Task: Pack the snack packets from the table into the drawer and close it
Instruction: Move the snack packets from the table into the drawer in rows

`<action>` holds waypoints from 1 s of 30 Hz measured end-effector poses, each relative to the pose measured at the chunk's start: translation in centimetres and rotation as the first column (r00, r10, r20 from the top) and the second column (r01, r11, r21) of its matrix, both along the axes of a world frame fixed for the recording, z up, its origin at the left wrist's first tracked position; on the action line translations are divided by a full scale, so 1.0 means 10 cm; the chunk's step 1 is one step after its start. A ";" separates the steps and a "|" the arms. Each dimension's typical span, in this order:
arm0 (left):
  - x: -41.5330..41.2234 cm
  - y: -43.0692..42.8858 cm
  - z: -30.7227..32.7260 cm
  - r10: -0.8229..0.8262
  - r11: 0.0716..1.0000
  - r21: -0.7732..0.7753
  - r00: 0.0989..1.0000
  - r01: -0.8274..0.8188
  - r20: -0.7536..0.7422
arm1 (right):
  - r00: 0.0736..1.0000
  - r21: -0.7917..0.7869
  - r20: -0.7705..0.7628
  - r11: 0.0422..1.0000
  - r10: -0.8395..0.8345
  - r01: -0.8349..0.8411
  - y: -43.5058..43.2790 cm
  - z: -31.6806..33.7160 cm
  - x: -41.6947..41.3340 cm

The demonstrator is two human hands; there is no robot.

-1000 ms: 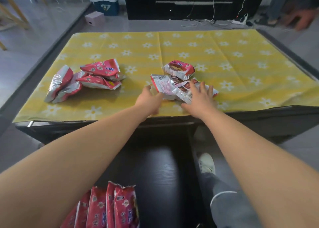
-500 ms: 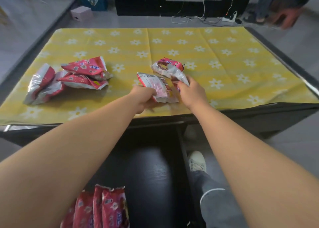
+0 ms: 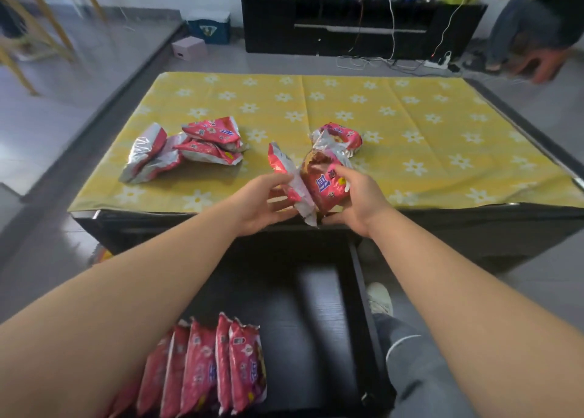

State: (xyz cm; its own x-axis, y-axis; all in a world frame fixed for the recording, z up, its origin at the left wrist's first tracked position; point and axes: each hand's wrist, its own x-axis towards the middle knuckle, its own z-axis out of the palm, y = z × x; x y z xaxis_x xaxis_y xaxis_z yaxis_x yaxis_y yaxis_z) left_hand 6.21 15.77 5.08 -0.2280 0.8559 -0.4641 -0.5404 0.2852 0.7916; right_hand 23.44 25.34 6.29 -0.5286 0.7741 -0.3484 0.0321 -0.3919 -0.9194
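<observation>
Two red snack packets (image 3: pixel 311 180) are pressed together between the hands, raised over the near edge of the desk (image 3: pixel 442 126). The left hand (image 3: pixel 262 204) curls its fingers around the silver-backed packet; the right hand (image 3: pixel 357 196) clasps the red-faced one. Just beyond the hands one more packet (image 3: pixel 343 134) lies on the yellow flowered cloth, and a heap of packets (image 3: pixel 186 147) lies beyond the left hand. Below the forearms, the open black drawer (image 3: pixel 316 307) holds a row of packets (image 3: pixel 208 370) standing on edge.
</observation>
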 end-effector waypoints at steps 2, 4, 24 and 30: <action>-0.04 -0.17 0.04 0.009 1.000 0.025 0.999 -0.010 0.030 | 0.999 -0.006 -0.012 0.999 0.040 -0.040 -0.20 0.04 -0.11; -0.10 -0.35 0.06 0.037 0.998 0.045 0.998 -0.035 -0.057 | 0.998 -0.031 -0.022 0.997 0.065 -0.066 -0.37 0.06 -0.19; -0.53 -1.57 0.05 -0.166 0.984 -0.132 0.341 0.119 -0.925 | 0.973 0.052 0.068 0.973 0.221 -0.225 -1.33 -0.22 -0.47; -0.61 -1.70 -0.08 -0.139 0.989 -0.143 0.439 0.025 -0.888 | 0.986 0.155 0.129 0.980 0.108 -0.127 -1.25 -0.22 -0.45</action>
